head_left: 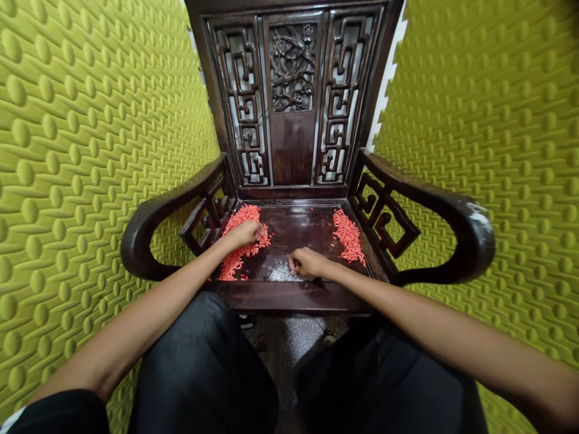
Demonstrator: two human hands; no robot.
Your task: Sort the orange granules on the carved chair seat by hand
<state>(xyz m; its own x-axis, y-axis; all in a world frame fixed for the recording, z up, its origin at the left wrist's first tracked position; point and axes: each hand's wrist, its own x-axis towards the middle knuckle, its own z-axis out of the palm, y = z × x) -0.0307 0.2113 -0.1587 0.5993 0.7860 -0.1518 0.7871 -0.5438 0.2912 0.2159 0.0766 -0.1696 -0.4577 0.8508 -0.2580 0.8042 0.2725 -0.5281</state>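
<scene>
My left hand point(246, 233) is over the left pile of small orange-red pieces point(232, 265), its fingers curled together at the pile's right side. What the fingertips hold, if anything, is too small to make out. Close to the seat's front edge, my right hand point(309, 263) is curled with its fingertips down at a small heap of white pieces point(279, 271), covering the heap's right part. Whatever lies within those fingers is hidden. The pieces look like short plugs or pellets, spread on the dark wooden seat point(301, 226).
A second orange-red pile point(348, 236) lies along the seat's right side. Around the seat stand the chair's carved backrest point(293, 147), left armrest point(149, 211) and right armrest point(456, 223). Yellow-green padded panels point(90, 150) flank both sides. My knees are just before the seat.
</scene>
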